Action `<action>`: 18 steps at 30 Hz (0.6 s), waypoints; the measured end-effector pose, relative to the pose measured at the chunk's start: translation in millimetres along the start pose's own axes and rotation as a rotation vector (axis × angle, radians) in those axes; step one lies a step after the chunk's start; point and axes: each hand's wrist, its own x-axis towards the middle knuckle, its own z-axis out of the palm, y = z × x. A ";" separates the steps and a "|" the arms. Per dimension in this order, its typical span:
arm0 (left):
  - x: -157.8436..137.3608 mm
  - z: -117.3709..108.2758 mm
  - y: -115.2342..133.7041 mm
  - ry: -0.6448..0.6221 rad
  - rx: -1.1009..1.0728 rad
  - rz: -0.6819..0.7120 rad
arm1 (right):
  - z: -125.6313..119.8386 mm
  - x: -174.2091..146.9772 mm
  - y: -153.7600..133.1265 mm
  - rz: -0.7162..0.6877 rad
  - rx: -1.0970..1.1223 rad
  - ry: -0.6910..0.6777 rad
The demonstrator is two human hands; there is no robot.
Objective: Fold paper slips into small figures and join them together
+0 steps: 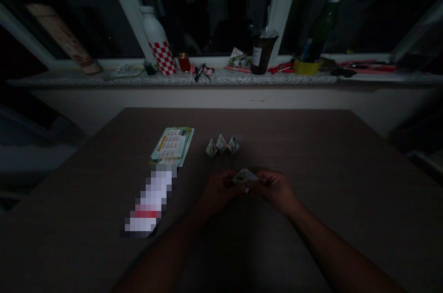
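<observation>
Between my two hands is a small folded paper piece (245, 176) with a printed pattern, held just above the brown table (311, 145). My left hand (221, 189) pinches its left side, and my right hand (275, 188) grips the right side; both thumbs meet near its lower edge. Just beyond them stand three pointed folded paper shapes (222, 144) in a touching row, with similar print. Left of these lies a stack of printed paper sheets (170, 145), pale green and white with calendar-like grids. The light is dim and the fingertips are partly hidden.
A phone-like object with a blurred bright screen (148, 200) lies left of my left arm. On the granite sill (214, 80) stand a white bottle with red checks (159, 41), a small red jar (183, 62), a dark cup (262, 53) and a green bottle (321, 25).
</observation>
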 end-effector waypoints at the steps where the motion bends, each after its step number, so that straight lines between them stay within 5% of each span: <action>1: 0.6 -0.1 -0.2 0.010 0.010 -0.007 | 0.6 0.1 -0.2 0.011 0.009 -0.008; 18: -1.6 -1.5 -0.5 0.092 0.065 0.021 | 5.8 3.1 -0.7 0.005 0.104 -0.044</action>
